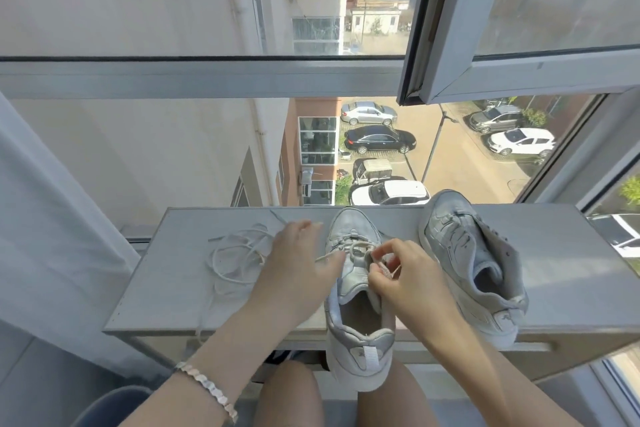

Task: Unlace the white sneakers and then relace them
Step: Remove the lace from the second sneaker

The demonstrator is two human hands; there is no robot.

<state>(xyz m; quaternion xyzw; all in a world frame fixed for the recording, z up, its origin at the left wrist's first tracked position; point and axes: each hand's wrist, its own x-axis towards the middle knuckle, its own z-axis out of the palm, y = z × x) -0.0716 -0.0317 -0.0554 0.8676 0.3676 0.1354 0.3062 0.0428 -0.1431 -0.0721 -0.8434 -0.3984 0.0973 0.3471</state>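
Grey ledge [166,288] runs under a window w/ one sash [519,28] swung open at upper right; parked cars [379,139] show far below thru the glass, pale curtain [52,218] hangs at left. Head view, only one given: near sneaker [356,333] sits mid-ledge, toe toward the glass, heel hanging over the front edge above the person's knees. Its threaded lace [356,248] crosses only the lower eyelets by the toe. Right hand [408,274] is curled over the tongue, thumb & forefinger pinching that lace near the upper eyelets. Left hand [294,260] hovers just left of the shoe, blurred; one strand leads from the shoe to its thumb, but can't tell if it grips or just touches. Bracelet [207,388] on the left wrist. Loose lace [235,253] lies coiled on the ledge left of that hand, one end trailing off the front edge. Second sneaker [460,253], no lace visible, lies tilted on its side at right, just beside the near one.
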